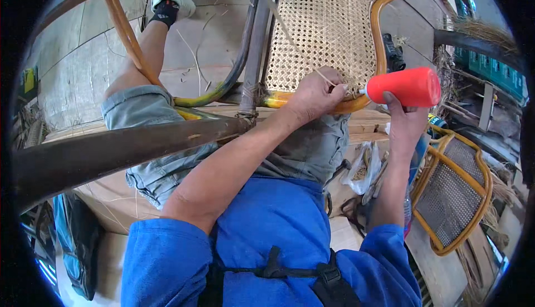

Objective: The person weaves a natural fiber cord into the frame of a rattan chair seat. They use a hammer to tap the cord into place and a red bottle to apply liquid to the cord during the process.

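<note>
My left hand point(313, 94) is closed at the near edge of a woven cane panel point(317, 28), its thumb and fingers pinching a thin pale cane strip point(290, 39). The strip runs from the fingers up and left across the panel. A bent, honey-coloured rattan frame point(378, 34) borders the panel. In my right hand point(405, 123) a red squeeze bottle point(407, 86) lies nearly level, its narrow tip pointing left. The tip is close to the frame's near right corner, beside my left fingertips. Whether it touches the frame I cannot tell.
A dark rattan pole point(128, 151) crosses at the left, near my left forearm. Curved rattan rails point(223, 84) stand over my left leg. At the right are a smaller rattan frame with woven mesh point(454, 190), a plastic bag point(363, 170) and loose fibre scraps point(485, 31).
</note>
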Demonstrator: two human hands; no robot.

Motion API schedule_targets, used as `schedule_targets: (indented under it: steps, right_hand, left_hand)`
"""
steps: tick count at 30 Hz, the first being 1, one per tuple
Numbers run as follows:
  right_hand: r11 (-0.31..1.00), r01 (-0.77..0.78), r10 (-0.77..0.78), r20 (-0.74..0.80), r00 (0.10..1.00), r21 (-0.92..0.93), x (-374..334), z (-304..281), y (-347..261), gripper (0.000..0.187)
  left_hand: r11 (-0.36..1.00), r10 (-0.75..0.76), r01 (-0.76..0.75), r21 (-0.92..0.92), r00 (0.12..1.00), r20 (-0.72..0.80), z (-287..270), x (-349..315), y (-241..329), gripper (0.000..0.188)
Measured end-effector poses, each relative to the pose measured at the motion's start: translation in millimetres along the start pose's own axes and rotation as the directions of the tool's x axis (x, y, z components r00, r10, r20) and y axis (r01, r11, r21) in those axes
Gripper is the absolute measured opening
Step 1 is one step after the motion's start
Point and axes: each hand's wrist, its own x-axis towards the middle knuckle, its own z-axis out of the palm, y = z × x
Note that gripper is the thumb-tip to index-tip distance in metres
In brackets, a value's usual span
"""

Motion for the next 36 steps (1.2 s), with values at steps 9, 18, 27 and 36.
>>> schedule_targets:
  steps: [9, 18, 27, 36]
  right_hand:
    - [0.998, 0.047, -0.052, -0.135, 0.989, -0.045, -10.0, 14.8, 3.8, 0.038]
    - [0.972, -0.057, 0.066, 0.031, 0.997, -0.227, -27.9, 16.1, -4.2, 0.038]
    - [0.956, 0.168, -0.219, -0.203, 0.954, -0.241, -24.8, -5.3, -3.6, 0.032]
    - [0.946, 0.000, 0.066, -0.193, 0.979, 0.325, -18.9, -13.3, 22.9, 0.038]
  left_hand:
    - [0.998, -0.069, 0.070, -0.009, 0.994, 0.089, -5.1, 5.5, 1.3, 0.026]
    - [0.998, -0.057, 0.057, 0.006, 0.993, 0.108, -1.9, 8.0, -8.2, 0.028]
    - [0.999, -0.045, 0.046, -0.005, 0.996, 0.077, 0.8, 7.8, -8.9, 0.028]
    - [0.985, -0.132, 0.117, 0.128, 0.985, 0.114, -2.5, 9.8, 1.5, 0.031]
